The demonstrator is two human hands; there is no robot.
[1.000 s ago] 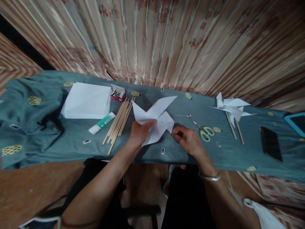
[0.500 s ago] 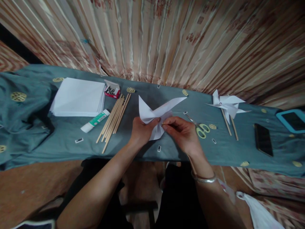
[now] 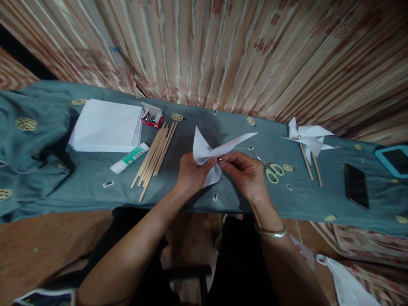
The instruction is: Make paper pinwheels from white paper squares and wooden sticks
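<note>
My left hand [image 3: 190, 173] is closed around a white paper pinwheel [image 3: 201, 149], its thumb pressing near the centre where the blades meet. The blades stick up and out to the right, and part of the paper hangs below my fingers. Thumb and forefinger of my right hand [image 3: 244, 172] pinch a small shiny thumbtack [image 3: 219, 160] against the pinwheel's centre; its point is hidden. Just right of that hand lie scissors [image 3: 272, 173] with pale green handles.
Left on the cloth-covered table [image 3: 178, 199] are stacked white paper [image 3: 108, 125], a red box of thumbtacks [image 3: 153, 119], a glue stick [image 3: 130, 158] and several wooden sticks [image 3: 154, 157]. Rightward lie finished-looking pinwheels [image 3: 310, 138] on sticks, a phone [image 3: 356, 186] and a blue-framed device [image 3: 395, 159].
The pinwheel has tilted, its upper blades shifting right and turning more edge-on. My right fingers have turned slightly at its centre, and the thumbtack now shows shiny. The whole view has shifted a little.
</note>
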